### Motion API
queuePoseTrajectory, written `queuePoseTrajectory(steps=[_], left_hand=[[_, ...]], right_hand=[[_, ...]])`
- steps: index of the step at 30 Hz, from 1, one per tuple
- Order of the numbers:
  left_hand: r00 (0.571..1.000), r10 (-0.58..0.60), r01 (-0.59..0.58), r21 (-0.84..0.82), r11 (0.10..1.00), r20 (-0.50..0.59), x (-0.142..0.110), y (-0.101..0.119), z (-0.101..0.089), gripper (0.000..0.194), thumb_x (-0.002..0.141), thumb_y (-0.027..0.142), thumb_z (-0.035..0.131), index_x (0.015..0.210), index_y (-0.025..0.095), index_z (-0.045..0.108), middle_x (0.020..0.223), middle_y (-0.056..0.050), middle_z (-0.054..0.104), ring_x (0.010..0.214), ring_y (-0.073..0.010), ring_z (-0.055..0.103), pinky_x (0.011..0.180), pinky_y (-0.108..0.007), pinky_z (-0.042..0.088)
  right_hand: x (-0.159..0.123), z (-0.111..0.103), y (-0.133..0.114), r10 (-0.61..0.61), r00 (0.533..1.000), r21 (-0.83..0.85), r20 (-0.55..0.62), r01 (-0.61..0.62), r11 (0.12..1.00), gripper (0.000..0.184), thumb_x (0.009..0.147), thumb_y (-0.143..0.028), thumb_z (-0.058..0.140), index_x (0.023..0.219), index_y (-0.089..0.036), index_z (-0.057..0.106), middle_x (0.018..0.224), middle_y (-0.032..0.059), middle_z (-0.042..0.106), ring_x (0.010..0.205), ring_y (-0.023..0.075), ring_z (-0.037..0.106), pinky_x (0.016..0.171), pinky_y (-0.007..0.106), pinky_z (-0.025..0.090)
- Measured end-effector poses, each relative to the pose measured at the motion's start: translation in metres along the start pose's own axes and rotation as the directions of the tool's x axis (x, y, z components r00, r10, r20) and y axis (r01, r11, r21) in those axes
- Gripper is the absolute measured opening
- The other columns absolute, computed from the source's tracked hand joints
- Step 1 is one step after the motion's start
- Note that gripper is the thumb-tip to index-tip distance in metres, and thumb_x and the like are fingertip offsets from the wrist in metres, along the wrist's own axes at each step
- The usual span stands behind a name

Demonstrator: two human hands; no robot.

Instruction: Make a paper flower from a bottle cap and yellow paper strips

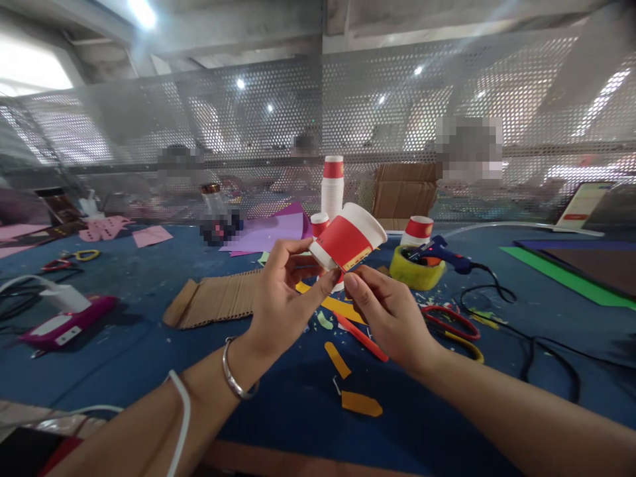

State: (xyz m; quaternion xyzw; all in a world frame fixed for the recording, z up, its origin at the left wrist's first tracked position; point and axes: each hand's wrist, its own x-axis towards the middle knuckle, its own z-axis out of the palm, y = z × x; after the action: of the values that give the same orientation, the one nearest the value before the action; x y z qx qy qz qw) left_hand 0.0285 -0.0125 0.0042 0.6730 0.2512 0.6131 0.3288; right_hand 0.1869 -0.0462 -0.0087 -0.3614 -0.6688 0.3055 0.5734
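Note:
A red and white paper cup is tilted in front of me, its mouth toward the upper right and a yellow print low on its side. My left hand grips it near the base, fingers behind and thumb below. At the cup's lower side, my right hand pinches with thumb and curled fingers against it; the exact contact is partly hidden. Beneath the hands lie orange-yellow paper strips, an orange-red stick-like tool and small paper scraps. Behind the held cup rises a stack of paper cups.
Corrugated cardboard lies left. On the right are a glue gun on a yellow tape roll, scissors and a black cable. A purple power strip sits far left. A perforated metal screen stands behind the table.

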Motion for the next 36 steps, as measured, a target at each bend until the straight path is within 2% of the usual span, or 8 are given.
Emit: queuePoseTrajectory(steps=[11, 17, 23, 30, 36], left_hand=[[0.996, -0.087, 0.088, -0.059, 0.994, 0.011, 0.0004, 0.0044, -0.0007, 0.046, 0.073, 0.022, 0.086, 0.111, 0.022, 0.059, 0.099, -0.004, 0.073, 0.087, -0.0180, 0.071, 0.079, -0.034, 0.061], [0.996, -0.091, 0.091, -0.069, 0.993, 0.015, 0.0003, 0.0059, -0.0009, 0.046, 0.072, 0.019, 0.085, 0.110, 0.023, 0.061, 0.098, -0.003, 0.073, 0.088, -0.0167, 0.070, 0.080, -0.031, 0.060], [0.999, -0.025, 0.026, -0.028, 0.999, 0.020, 0.0000, 0.0034, -0.0009, 0.041, 0.077, 0.022, 0.082, 0.112, 0.023, 0.060, 0.099, -0.003, 0.072, 0.088, -0.0165, 0.070, 0.079, -0.032, 0.061], [0.995, 0.089, -0.091, 0.054, 0.994, 0.036, -0.0032, -0.0009, -0.0023, 0.050, 0.075, 0.019, 0.084, 0.117, 0.026, 0.059, 0.104, -0.003, 0.070, 0.097, -0.0203, 0.069, 0.085, -0.037, 0.061], [0.989, 0.137, -0.144, 0.119, 0.982, 0.063, -0.0057, 0.0020, -0.0026, 0.048, 0.078, 0.016, 0.082, 0.120, 0.026, 0.059, 0.108, -0.004, 0.068, 0.098, -0.0199, 0.069, 0.086, -0.036, 0.062]], right_hand=[[0.0014, -0.0041, -0.0018, -0.027, 0.999, -0.090, 0.022, 0.029, 0.995, 0.037, 0.100, -0.044, 0.050, 0.070, -0.022, 0.046, 0.059, -0.0062, 0.037, 0.052, 0.0090, 0.031, 0.045, 0.025, 0.026], [0.0014, -0.0039, -0.0006, -0.032, 0.999, -0.096, 0.030, 0.034, 0.995, 0.038, 0.101, -0.044, 0.049, 0.071, -0.022, 0.048, 0.060, -0.0057, 0.039, 0.052, 0.0089, 0.033, 0.046, 0.025, 0.027], [0.0004, -0.0033, 0.0004, -0.025, 0.999, -0.083, 0.023, 0.027, 0.996, 0.039, 0.101, -0.044, 0.049, 0.069, -0.022, 0.045, 0.058, -0.0063, 0.036, 0.051, 0.0088, 0.031, 0.045, 0.025, 0.026], [-0.0022, -0.0025, -0.0019, -0.008, 1.000, -0.055, 0.015, 0.009, 0.998, 0.039, 0.101, -0.046, 0.050, 0.070, -0.022, 0.047, 0.058, -0.0058, 0.037, 0.051, 0.0093, 0.032, 0.044, 0.025, 0.026], [-0.0022, -0.0024, -0.0029, -0.015, 1.000, -0.033, 0.007, 0.015, 0.999, 0.040, 0.101, -0.047, 0.050, 0.069, -0.022, 0.046, 0.057, -0.0060, 0.037, 0.050, 0.0092, 0.031, 0.043, 0.025, 0.026]])
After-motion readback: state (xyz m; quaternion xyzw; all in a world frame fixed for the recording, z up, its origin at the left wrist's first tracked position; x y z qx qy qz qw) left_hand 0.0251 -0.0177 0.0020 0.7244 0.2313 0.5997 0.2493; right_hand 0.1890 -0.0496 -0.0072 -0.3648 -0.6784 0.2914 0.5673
